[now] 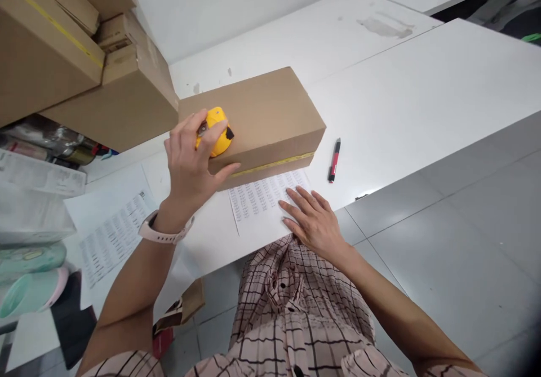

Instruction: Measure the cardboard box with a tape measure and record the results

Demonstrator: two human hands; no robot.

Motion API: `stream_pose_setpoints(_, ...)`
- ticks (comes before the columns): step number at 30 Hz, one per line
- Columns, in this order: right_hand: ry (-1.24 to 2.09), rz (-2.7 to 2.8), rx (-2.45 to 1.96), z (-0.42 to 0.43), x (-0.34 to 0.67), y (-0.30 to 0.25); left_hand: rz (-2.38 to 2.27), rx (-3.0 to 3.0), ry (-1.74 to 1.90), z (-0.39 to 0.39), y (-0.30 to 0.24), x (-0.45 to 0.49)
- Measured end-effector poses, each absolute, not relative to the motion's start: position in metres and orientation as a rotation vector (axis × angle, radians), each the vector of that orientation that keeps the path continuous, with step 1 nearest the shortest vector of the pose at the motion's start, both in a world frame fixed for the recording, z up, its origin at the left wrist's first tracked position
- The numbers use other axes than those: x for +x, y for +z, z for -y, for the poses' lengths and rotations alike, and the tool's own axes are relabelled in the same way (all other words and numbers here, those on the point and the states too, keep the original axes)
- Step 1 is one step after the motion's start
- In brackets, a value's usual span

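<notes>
My left hand (192,160) is closed around a yellow tape measure (217,132), pressing it against the near left end of a long brown cardboard box (262,112). A yellow tape strip (274,164) runs along the box's near side edge toward the right. My right hand (313,219) lies flat with fingers spread on a printed sheet of paper (257,202) at the table's front edge, just in front of the box. A pale wristband sits on my left wrist.
Stacked cardboard boxes (76,61) stand at the upper left, one touching the long box's end. A red and black pen (334,160) lies on the white table (401,101) to the right. More printed sheets (112,236) and packaged items (29,264) sit at left. Grey floor tiles lie right.
</notes>
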State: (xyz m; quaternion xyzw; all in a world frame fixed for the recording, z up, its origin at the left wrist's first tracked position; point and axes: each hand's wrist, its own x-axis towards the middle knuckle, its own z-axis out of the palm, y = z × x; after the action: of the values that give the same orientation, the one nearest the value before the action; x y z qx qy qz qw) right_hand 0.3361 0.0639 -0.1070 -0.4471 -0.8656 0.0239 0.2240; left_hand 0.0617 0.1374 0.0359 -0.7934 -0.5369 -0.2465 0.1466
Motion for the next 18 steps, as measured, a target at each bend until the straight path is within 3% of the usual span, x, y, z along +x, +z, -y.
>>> stream_pose_setpoints(4, 0.149, 2.323, -1.296, -0.065, 0.362, -0.105, 1.532, -2.348, -0.730, -0.151, 0.032, 0.092)
stream_pose_setpoints(10, 0.589, 2.083, -1.300, -0.103, 0.401, -0.075, 1.518, -2.384, -0.801, -0.169, 0.024, 0.115)
stream_pose_setpoints(13, 0.367, 1.765, -1.790, -0.139, 0.405, -0.066, 1.531, -2.413, -0.800, -0.172, 0.027, 0.118)
stream_pose_setpoints(18, 0.327, 1.942, -2.068, -0.181, 0.398, -0.070, 1.376, -2.388, -0.762, -0.131, 0.033, 0.123)
